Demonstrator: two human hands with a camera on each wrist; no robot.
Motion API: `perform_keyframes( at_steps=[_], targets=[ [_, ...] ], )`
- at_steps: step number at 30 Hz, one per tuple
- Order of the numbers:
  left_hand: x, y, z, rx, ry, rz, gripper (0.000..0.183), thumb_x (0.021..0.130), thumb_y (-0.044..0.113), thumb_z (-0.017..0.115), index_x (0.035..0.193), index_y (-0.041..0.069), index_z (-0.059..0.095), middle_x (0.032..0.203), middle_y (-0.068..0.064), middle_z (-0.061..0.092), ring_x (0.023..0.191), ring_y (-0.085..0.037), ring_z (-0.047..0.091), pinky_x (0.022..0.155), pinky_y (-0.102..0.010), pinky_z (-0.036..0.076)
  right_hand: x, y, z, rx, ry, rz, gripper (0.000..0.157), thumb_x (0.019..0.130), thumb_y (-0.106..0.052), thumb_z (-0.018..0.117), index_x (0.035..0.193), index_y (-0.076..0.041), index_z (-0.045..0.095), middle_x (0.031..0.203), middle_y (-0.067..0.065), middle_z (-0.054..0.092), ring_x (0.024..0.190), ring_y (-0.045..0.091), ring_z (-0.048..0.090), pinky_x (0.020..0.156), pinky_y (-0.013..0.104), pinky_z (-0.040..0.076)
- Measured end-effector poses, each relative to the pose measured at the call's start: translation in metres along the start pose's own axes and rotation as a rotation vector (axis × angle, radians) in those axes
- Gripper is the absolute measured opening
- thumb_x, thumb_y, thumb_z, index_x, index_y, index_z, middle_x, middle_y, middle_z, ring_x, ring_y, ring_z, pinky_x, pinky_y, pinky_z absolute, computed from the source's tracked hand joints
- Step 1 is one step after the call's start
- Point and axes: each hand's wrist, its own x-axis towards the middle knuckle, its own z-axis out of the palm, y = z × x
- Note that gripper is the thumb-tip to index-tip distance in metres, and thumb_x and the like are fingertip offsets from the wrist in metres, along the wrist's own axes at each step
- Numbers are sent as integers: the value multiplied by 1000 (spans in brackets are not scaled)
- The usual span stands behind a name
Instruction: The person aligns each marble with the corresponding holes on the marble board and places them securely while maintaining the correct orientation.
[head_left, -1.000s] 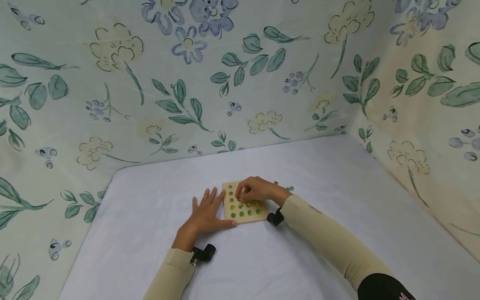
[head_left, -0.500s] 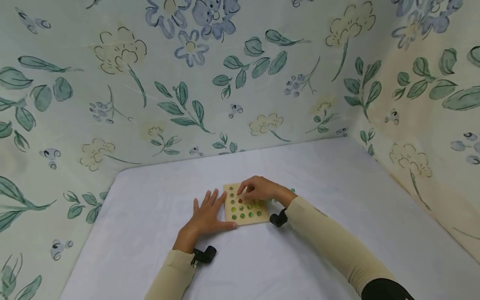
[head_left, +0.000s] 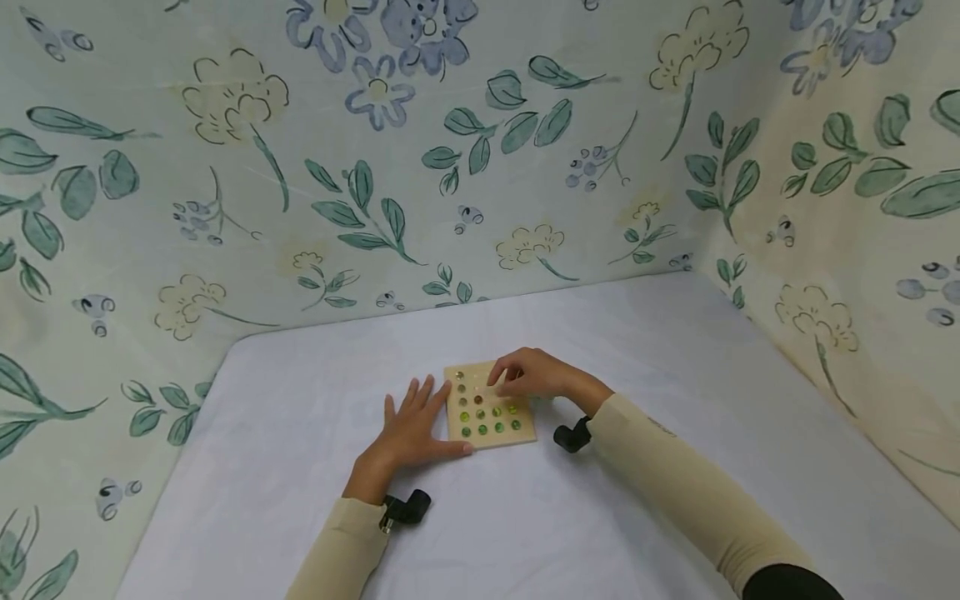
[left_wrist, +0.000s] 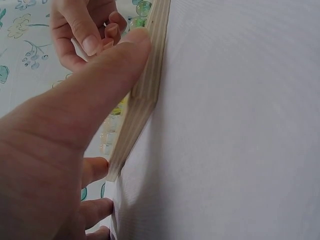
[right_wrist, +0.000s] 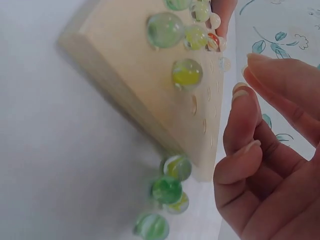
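Observation:
A square wooden board (head_left: 454, 421) with round hollows lies on the white cloth. Glass marbles sit in it, green ones (head_left: 483, 429) in the near rows and a reddish one (head_left: 478, 400) farther in. My left hand (head_left: 408, 437) rests spread at the board's left side, its thumb (left_wrist: 122, 55) along the near edge. Over the far right part hovers my right hand (head_left: 536, 375), fingers loosely bent. In the right wrist view nothing shows between that hand's thumb and fingertips (right_wrist: 240, 92). A yellow-and-clear marble (right_wrist: 187, 74) sits close to the unfilled hollows.
Several loose marbles (right_wrist: 167, 189) lie on the cloth by the board's right side, mostly hidden behind the right hand in the head view. White cloth (head_left: 480, 533) covers the table. A floral curtain (head_left: 420, 208) stands behind and to the right.
My right hand has drawn back to the right from the reddish marble, and its fingers have loosened, uncovering that marble. My left hand has stayed in place.

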Motion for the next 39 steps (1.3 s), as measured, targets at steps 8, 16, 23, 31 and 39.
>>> perform_keyframes(
  at_steps=[8, 16, 23, 31, 39],
  targets=[
    [1, 1, 0, -1, -2, -8, 115, 64, 81, 65, 155, 23, 24, 161, -9, 12, 148, -32, 0, 111, -64, -5, -13, 8, -7, 20, 32, -11, 14, 91, -16, 67, 104, -17, 72, 88, 1, 63, 80, 18, 55, 67, 29, 48],
    [-2, -3, -2, -13, 7, -6, 114, 65, 79, 66, 155, 23, 24, 161, -9, 11, 148, -32, -1, 111, -64, -7, -20, 15, -10, 25, 53, -23, 15, 90, -20, 68, 104, -16, 72, 86, 2, 62, 75, 18, 55, 62, 29, 49],
    [0, -1, 1, -10, -4, 4, 114, 66, 79, 65, 155, 23, 23, 161, -8, 10, 148, -31, -2, 111, -63, -7, -38, 32, -17, 15, 91, -16, 16, 90, -20, 69, 105, -16, 71, 83, 3, 62, 71, 18, 55, 60, 30, 47],
    [-1, 2, -1, -7, 1, -4, 113, 66, 77, 67, 155, 23, 23, 161, -8, 10, 148, -31, -1, 111, -63, -7, -53, 46, -24, 18, 110, -19, 17, 90, -17, 68, 107, -14, 71, 84, 2, 63, 70, 18, 56, 59, 31, 48],
    [-1, 1, -1, -15, 5, 6, 113, 66, 78, 67, 155, 23, 24, 161, -9, 12, 148, -32, 0, 111, -64, -6, -63, 55, -29, 33, 140, 10, 19, 87, -16, 71, 106, -11, 71, 83, 4, 62, 69, 18, 54, 58, 30, 46]
  ],
)
